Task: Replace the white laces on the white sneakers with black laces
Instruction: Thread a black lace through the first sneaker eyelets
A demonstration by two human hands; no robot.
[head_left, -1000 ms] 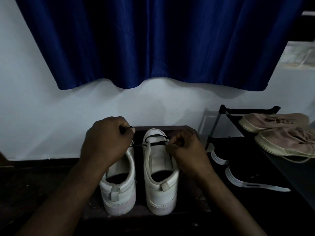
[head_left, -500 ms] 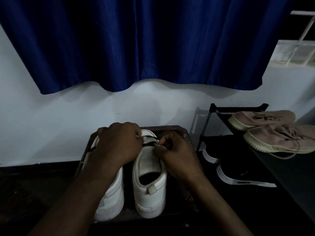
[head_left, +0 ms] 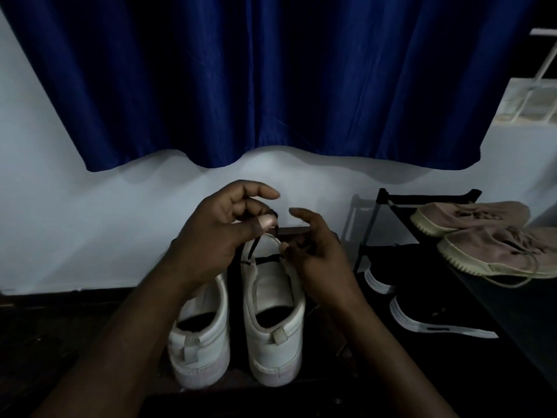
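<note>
Pinches one end of the thin black cord lace (head_left: 253,247) between thumb and curled fingers (head_left: 262,193) of the left hand (head_left: 223,227), lifted above the toe, probably to draw slack up through the eyelet. Leaves the rest as a single bar across the lowest eyelets of the white leather low-top sneaker (head_left: 272,300) on the right of the pair.

Sets the right hand (head_left: 316,254) at the opposite eyelet, index straight, other fingers curled by the bar's end; cannot tell whether gripping the lace or only steadying the upper.

Stands just beside the matching white sneaker (head_left: 205,336), heels toward the camera, on a dark wooden counter (head_left: 297,230).

Further right: black metal shoe rack (head_left: 373,224) with tan suede sneakers (head_left: 470,215) above, black white-soled shoes (head_left: 422,315) below. Behind: white wall (head_left: 90,221), deep blue curtain (head_left: 271,86).
</note>
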